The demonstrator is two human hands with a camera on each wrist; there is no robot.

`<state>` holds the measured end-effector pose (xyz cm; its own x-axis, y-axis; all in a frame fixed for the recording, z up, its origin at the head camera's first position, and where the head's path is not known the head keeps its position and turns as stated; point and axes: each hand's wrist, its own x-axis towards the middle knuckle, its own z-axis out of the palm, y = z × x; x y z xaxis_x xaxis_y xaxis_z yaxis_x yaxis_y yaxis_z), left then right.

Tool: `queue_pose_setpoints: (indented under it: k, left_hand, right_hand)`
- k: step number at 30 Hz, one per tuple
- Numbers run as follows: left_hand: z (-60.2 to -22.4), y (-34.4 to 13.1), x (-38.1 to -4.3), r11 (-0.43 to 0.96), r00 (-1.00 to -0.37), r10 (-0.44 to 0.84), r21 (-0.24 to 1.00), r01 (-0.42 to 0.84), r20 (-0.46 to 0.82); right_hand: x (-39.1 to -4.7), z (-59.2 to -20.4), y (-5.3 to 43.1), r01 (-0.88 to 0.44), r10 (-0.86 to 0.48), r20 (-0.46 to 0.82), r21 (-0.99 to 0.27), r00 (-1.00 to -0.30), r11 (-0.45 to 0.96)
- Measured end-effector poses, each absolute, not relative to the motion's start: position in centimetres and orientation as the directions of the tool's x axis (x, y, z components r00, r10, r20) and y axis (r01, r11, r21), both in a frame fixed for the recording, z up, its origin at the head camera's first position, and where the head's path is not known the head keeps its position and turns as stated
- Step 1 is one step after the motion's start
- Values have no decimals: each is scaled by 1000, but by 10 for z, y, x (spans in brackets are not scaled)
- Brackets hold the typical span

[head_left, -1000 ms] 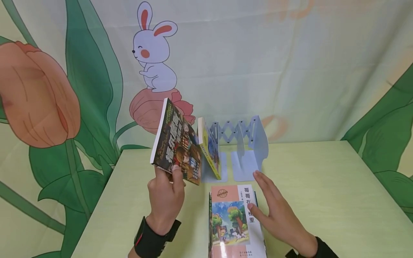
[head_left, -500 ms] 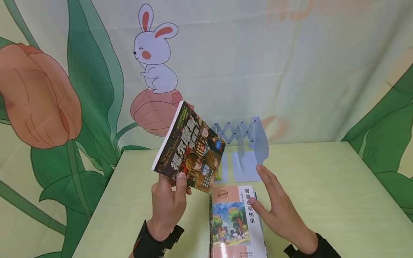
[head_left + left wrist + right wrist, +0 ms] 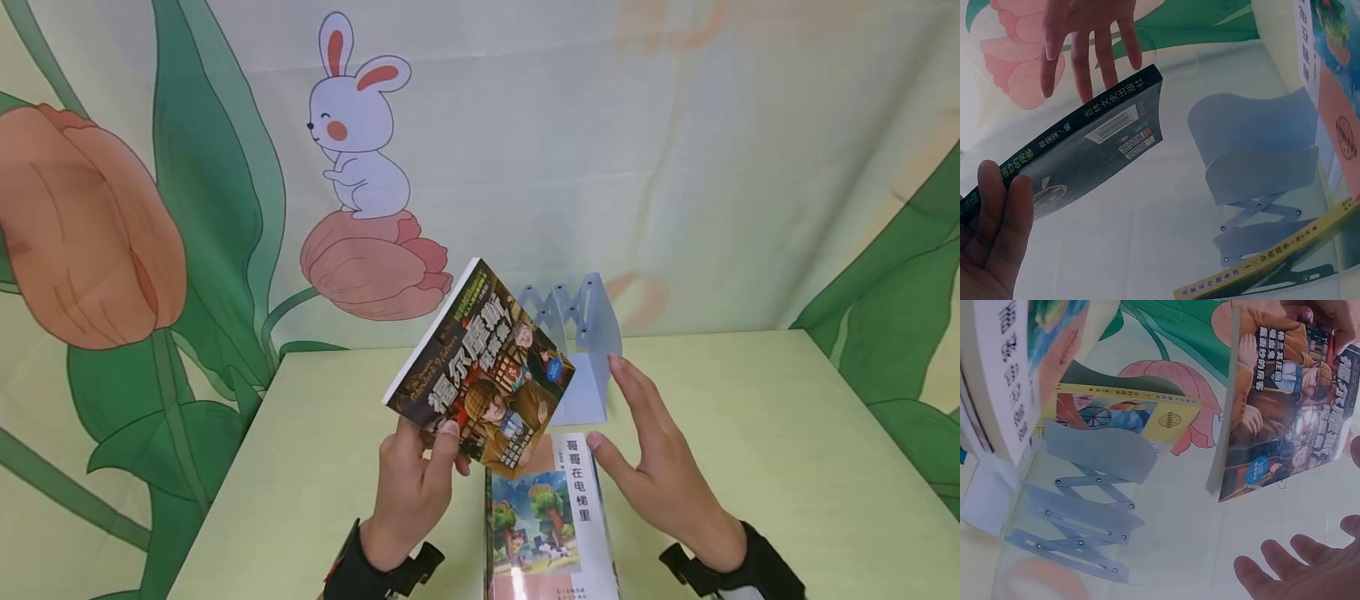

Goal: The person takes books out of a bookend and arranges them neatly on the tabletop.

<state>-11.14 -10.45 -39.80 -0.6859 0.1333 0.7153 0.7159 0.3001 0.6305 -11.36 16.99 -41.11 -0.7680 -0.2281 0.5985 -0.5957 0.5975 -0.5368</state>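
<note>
A dark-covered book (image 3: 491,375) with a picture of people in brown coats is tilted above the table. My left hand (image 3: 416,483) grips its lower left corner, thumb on the front cover, fingers behind. Its black spine (image 3: 1079,119) and back show in the left wrist view. My right hand (image 3: 667,475) is apart from the book, fingers extended, beside a stack topped by a pink and white book (image 3: 536,525). In the right wrist view, the right hand's fingers (image 3: 1285,559) are spread, touching nothing.
Behind the stack stands a blue expandable bookend rack (image 3: 600,325), partly hidden by the held book. A yellow book (image 3: 1172,419) stands in its end section. The pale green table (image 3: 750,417) meets a printed cloth backdrop (image 3: 712,167).
My left hand has carried the dark book rightward and turned its front cover toward me, now overlapping the rack and the stack's top edge. My right hand has shifted slightly right and down.
</note>
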Motion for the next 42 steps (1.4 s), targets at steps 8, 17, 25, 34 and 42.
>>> queue_pose_setpoints:
  k: [8, 17, 25, 34, 42]
  left_hand:
    - [-399, -103, -109, 95, -748, 228, 751, 654, 623]
    - [-396, -101, -107, -41, -770, 284, 809, 586, 572]
    - [-397, -98, -105, -46, -784, 347, 845, 533, 514]
    - [-399, -97, -107, -114, -781, 416, 879, 464, 466]
    - [-400, -97, -108, -150, -790, 428, 897, 417, 439]
  right_hand:
    - [-117, -408, 168, -612, -233, 610, -539, -757, 578]
    - [-116, -408, 167, -602, -233, 596, -549, -769, 580]
    - [-116, -409, 167, -625, -252, 603, -558, -757, 545]
    - [-112, -411, 168, -564, -249, 518, -640, -819, 522]
    - [-111, -413, 169, -569, -217, 536, -676, -816, 468]
